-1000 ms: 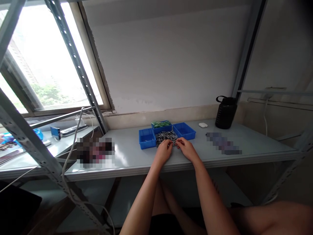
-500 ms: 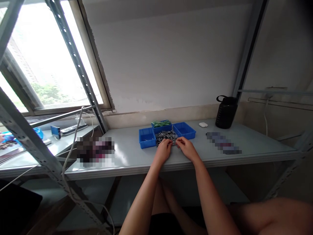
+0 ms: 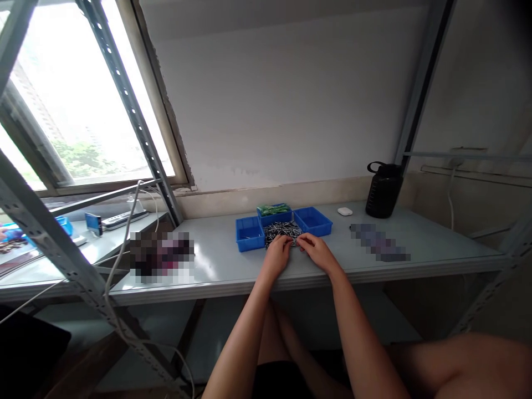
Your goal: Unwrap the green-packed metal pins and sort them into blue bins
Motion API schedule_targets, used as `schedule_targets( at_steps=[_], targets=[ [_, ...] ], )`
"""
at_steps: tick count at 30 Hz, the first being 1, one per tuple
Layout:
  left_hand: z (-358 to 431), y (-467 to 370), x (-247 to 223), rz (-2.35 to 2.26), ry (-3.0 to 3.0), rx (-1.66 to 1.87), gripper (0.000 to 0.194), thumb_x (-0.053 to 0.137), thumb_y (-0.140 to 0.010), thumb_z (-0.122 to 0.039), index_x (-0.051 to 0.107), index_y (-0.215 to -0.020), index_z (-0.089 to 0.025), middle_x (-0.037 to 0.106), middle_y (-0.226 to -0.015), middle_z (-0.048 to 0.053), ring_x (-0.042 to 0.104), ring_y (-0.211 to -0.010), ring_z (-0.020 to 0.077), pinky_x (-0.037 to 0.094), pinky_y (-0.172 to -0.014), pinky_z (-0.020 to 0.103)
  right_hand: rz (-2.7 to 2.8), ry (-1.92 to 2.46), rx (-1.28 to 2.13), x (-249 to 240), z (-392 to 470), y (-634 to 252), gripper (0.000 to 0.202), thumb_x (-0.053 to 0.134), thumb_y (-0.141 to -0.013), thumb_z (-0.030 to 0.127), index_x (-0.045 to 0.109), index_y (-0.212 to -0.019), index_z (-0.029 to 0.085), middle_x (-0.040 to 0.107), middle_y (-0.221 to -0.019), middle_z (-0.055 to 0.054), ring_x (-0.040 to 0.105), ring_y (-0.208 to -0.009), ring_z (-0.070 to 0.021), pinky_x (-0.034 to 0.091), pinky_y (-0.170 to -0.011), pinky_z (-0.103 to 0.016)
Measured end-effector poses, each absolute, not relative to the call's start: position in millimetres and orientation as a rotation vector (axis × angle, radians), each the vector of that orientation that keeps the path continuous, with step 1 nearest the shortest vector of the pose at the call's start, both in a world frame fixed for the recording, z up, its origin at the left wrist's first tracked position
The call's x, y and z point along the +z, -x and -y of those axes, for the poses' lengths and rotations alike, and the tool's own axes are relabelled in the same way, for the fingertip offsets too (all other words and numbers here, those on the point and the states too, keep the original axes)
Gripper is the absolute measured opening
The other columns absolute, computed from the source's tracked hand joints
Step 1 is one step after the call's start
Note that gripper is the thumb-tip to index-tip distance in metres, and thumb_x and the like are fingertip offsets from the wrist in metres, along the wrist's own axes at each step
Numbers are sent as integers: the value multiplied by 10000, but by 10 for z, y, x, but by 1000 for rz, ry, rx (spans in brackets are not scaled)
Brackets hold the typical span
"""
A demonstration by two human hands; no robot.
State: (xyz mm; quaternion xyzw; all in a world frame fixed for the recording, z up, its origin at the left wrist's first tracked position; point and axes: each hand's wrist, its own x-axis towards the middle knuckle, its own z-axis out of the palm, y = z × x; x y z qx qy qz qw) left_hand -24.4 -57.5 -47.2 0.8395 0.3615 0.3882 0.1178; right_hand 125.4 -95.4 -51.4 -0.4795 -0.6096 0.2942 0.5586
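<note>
A heap of small dark and silvery metal pieces lies on the grey table between blue trays. At its front left edge is my left hand, fingers pinched on something too small to make out. My right hand is closed at the heap's right front edge, its fingertips close to the left ones; what it holds is also too small to tell. The left blue tray has a few thin pieces inside. Green packets sit in the back tray. The right blue tray stands beside the heap.
A black bottle and a small white case stand at the back right of the table. Blurred items lie at both sides. A metal shelf post and white cable rise at the left.
Both hands stay at the front of the heap, with only a slight shift of the fingers. The trays and other objects have not moved on the table.
</note>
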Motion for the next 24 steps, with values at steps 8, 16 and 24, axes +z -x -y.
schedule_targets(
  at_steps=[8,16,24],
  targets=[
    [553,245,-498,-1059,-2450,1127,219,400,-881,-175,615,-924,-172,602,-939,62,562,-878,169,439,-795,273,1434,1132,700,-530,942,-1263,261,509,-783,417,614,-853,188,629,-795,-29,573,-725,-176,439,-622,-271],
    [550,243,-497,-1056,-2429,1118,210,417,-872,-188,618,-932,-179,604,-936,67,570,-869,181,441,-795,291,1490,1144,711,-551,923,-1278,245,514,-786,411,594,-838,185,622,-788,-25,579,-734,-172,450,-679,-285],
    [539,255,-510,-1020,-2448,1110,214,422,-866,-174,621,-943,-171,612,-931,65,567,-882,183,440,-799,290,1520,1146,732,-554,918,-1274,260,503,-794,416,595,-866,183,610,-784,-19,579,-713,-167,446,-683,-292]
  ],
)
